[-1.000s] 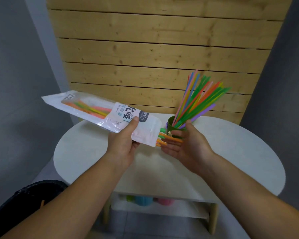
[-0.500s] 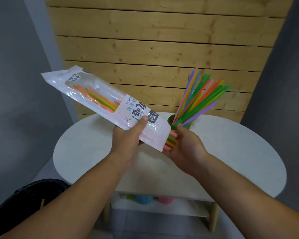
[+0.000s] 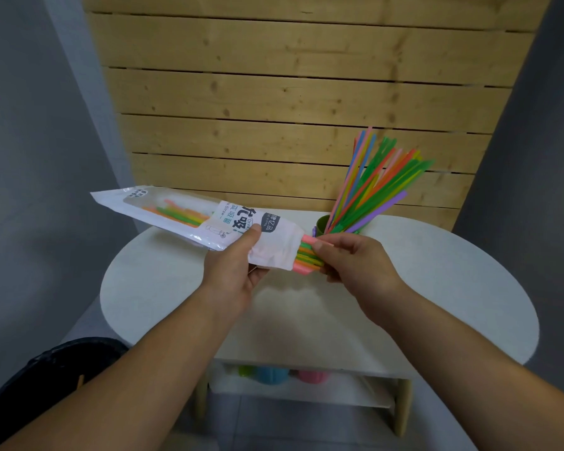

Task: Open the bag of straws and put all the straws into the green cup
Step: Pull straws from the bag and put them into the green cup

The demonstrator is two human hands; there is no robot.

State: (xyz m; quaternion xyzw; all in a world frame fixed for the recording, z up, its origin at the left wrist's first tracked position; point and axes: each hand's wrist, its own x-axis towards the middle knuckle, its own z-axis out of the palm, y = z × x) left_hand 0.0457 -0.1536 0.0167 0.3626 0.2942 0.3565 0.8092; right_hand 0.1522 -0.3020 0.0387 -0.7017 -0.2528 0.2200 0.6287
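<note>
Above the desk (image 3: 437, 288), the left hand (image 3: 233, 271) gripped the opened bag (image 3: 209, 219) while the right hand (image 3: 355, 258) pinched its remaining straws (image 3: 306, 257), many already in the green cup (image 3: 323, 224).

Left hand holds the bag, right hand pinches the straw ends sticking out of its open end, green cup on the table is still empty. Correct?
Not quite: the green cup is not empty. The head view shows a fan of coloured straws already standing in it. The rest holds: the left hand holds the bag, and the right hand pinches the straw ends at its open end.
</note>
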